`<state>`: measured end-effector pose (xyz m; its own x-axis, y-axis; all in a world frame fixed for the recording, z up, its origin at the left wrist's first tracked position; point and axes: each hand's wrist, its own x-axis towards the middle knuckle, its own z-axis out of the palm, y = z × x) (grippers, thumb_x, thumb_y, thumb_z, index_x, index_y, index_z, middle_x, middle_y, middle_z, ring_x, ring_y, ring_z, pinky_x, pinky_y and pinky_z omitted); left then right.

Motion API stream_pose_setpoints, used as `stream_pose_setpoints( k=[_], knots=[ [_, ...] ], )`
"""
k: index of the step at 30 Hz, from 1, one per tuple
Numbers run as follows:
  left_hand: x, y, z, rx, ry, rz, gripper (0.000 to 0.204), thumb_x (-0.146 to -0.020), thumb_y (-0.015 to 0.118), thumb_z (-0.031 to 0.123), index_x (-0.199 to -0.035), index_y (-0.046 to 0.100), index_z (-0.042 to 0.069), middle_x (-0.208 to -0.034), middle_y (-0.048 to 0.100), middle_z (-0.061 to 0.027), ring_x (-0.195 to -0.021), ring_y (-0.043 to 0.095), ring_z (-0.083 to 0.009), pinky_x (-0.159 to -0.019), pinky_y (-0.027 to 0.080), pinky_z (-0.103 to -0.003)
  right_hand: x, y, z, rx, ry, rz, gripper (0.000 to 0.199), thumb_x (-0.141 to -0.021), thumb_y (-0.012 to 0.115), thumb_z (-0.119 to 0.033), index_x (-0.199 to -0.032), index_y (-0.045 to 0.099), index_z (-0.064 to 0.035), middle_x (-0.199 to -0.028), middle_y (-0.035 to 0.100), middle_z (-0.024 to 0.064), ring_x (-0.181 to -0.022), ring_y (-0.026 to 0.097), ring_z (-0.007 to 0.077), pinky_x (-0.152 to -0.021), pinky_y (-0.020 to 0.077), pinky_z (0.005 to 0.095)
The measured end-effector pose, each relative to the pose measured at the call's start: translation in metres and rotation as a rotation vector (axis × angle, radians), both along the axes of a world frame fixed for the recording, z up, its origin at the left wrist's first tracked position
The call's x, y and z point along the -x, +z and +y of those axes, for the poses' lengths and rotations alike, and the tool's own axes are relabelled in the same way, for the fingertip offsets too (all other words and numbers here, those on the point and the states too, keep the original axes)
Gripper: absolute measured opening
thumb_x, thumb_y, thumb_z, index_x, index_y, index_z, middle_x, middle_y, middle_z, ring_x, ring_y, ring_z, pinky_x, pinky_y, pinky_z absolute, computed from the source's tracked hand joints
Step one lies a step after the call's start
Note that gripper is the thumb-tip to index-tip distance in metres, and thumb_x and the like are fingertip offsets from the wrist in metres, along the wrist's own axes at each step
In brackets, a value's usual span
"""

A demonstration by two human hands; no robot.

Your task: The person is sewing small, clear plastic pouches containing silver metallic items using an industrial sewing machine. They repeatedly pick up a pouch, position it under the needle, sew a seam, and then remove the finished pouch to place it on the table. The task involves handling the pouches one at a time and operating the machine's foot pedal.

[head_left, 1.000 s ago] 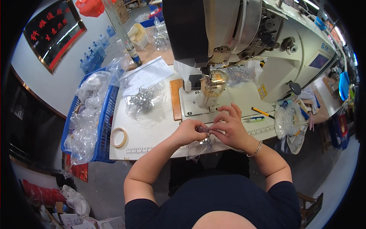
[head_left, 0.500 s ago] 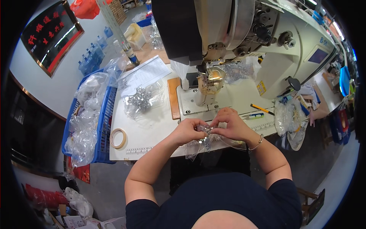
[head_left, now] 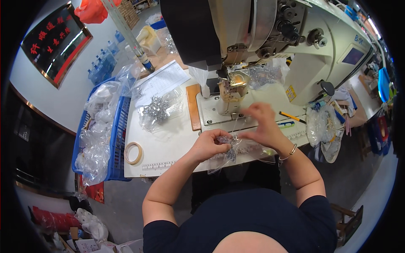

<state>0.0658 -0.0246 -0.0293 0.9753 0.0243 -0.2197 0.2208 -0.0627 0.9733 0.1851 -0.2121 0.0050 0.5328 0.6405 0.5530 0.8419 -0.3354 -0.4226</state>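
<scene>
My left hand [head_left: 209,145] is pinched shut on a clear plastic piece with shiny silver bits [head_left: 230,154], near the front edge of the white table [head_left: 177,158]. My right hand [head_left: 265,126] is up and to the right of it, fingers smeared by motion, thumb and fingers apart, with nothing visible between them. Beyond both hands stands a white sewing machine [head_left: 312,63], its needle area [head_left: 236,80] just ahead of the held piece. What exactly the silver bits are is too small to tell.
A clear bag of silver pieces [head_left: 157,110] lies left of an orange-brown strip [head_left: 193,107]. A tape roll [head_left: 133,153], printed sheets [head_left: 162,80], a pencil [head_left: 292,117] and a green-blue tool [head_left: 286,124] are on the table. A blue basket [head_left: 118,139] with plastic bags stands left.
My right hand has let go of the silver-bitted plastic piece and lifted away, up and to the right. My left hand keeps its pinch on it.
</scene>
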Motion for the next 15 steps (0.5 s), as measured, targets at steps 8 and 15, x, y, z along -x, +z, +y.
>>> stream_pose_setpoints(
  k=[8,15],
  knots=[
    [0.012,-0.001,-0.02,0.266,0.179,-0.17,0.029,-0.074,0.069,0.004,-0.1,0.057,-0.001,-0.084,0.061,-0.0021,-0.072,0.056,-0.0064,-0.066,0.047,-0.02,0.028,-0.041,-0.018,-0.268,0.111,1.059,0.039,-0.067,0.077,-0.007,-0.099,0.056,0.0006,-0.081,0.057,0.0029,-0.076,0.055,0.0111,-0.072,0.0465,0.0253],
    [0.017,-0.015,-0.028,0.301,0.249,-0.192,0.029,-0.074,0.07,0.001,-0.1,0.055,0.0,-0.087,0.06,-0.0054,-0.076,0.059,-0.0099,-0.071,0.05,-0.024,0.046,-0.046,0.005,-0.477,0.184,0.735,0.034,-0.071,0.073,-0.003,-0.103,0.061,-0.0026,-0.082,0.058,0.0016,-0.075,0.055,0.0073,-0.07,0.0468,0.0208]
  ],
)
